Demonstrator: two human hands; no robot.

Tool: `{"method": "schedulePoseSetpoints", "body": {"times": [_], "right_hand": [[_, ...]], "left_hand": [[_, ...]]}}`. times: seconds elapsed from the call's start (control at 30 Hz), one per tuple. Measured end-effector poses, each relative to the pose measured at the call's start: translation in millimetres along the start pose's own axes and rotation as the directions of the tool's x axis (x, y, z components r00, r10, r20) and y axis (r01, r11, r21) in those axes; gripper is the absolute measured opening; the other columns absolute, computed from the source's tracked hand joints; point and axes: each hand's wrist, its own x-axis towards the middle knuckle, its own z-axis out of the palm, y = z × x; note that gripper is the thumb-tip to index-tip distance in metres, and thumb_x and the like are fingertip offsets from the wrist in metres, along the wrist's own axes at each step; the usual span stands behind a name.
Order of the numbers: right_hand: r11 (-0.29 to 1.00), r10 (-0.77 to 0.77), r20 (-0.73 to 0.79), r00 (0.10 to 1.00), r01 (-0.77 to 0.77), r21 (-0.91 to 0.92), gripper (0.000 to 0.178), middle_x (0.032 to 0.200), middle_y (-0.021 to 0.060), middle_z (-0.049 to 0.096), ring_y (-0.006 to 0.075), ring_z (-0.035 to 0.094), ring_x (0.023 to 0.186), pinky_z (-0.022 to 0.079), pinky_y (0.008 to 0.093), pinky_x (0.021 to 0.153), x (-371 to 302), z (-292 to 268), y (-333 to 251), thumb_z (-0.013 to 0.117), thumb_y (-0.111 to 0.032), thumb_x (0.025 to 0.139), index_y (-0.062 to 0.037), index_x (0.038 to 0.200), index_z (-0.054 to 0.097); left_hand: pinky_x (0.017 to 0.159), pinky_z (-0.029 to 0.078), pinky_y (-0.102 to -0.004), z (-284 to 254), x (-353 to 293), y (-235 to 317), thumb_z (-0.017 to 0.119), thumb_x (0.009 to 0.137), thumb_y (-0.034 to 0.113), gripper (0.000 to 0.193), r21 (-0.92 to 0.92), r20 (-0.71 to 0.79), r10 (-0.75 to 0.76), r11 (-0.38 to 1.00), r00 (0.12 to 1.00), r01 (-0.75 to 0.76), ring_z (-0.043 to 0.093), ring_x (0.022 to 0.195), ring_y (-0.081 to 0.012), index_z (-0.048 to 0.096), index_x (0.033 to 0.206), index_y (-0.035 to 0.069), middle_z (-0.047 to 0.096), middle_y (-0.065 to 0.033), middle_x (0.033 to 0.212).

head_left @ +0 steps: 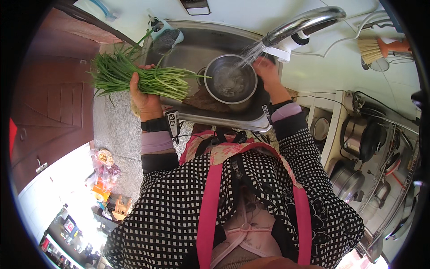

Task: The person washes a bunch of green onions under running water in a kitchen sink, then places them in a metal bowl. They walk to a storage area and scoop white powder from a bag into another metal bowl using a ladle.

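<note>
My left hand [145, 93] is closed round a thick bunch of garlic chives [172, 83], held over the sink's left front edge. Their cut stalks point right toward the pot, and the leafy ends spread out to the left. A round metal pot [231, 101] stands in the stainless steel sink [188, 42]. From the chrome faucet [309, 20] water runs into it and churns the surface. Beside the pot's right rim and close to the stream is my right hand [268, 75]; its fingers are smeared, and whether they touch the rim is unclear.
A light blue holder with a mesh scrubber [166, 39] sits at the sink's back left corner. On the right wall hangs an orange-handled brush [380, 48]. Metal pots [347, 181] fill a rack at the right. Speckled counter [112, 125] extends left, with bagged food [105, 159] on it.
</note>
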Motion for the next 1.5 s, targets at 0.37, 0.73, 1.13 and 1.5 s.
{"method": "schedulePoseSetpoints", "body": {"times": [0.37,0.73,1.13,1.5], "right_hand": [[0.669,0.647,-0.203,0.735,-0.675,-0.311,0.018,0.074,0.0126,0.062,0.0228,0.061,0.063,0.051,0.0336,0.049,5,-23,87,0.062,-0.018,0.074,-0.0004,0.08,0.06],[0.385,-0.196,0.024,0.98,0.1,-0.917,0.059,0.101,0.0181,0.05,0.0358,0.059,0.08,0.051,0.0401,0.066,-16,25,8,0.053,-0.005,0.076,-0.012,0.13,0.03],[-0.052,-0.749,0.4,0.529,0.554,-0.831,0.056,0.1,0.0097,0.05,0.0225,0.055,0.078,0.049,0.0317,0.064,-38,-5,-58,0.054,-0.01,0.071,-0.0166,0.125,0.042],[0.993,0.102,0.174,0.979,-0.089,-0.078,0.026,0.071,0.0164,0.058,0.0206,0.056,0.049,0.047,0.0313,0.037,-19,-26,-100,0.048,-0.011,0.08,0.0132,0.089,0.051]], "left_hand": [[0.092,0.038,-0.0422,5,-1,0,0.058,0.078,0.019,0.027,0.019,-0.046,-0.057,0.998,0.997,0.058,0.053,0.093,-0.0296,0.052,0.098,0.0,0.058,-0.014,0.09],[0.09,0.039,-0.0417,7,0,-7,0.057,0.079,0.018,0.027,-0.039,0.026,-0.031,0.999,0.999,0.032,0.052,0.091,-0.0275,0.051,0.099,0.002,0.055,-0.0122,0.089],[0.096,0.034,-0.0395,48,2,-6,0.056,0.079,0.016,0.027,-0.048,0.093,-0.011,0.999,0.996,0.016,0.05,0.091,-0.0229,0.049,0.1,0.001,0.053,-0.01,0.091],[0.095,0.033,-0.038,72,1,-19,0.051,0.079,0.011,0.029,-0.132,0.088,0.016,0.991,0.996,-0.005,0.047,0.091,-0.0196,0.044,0.106,0.003,0.05,-0.0066,0.092]]}}
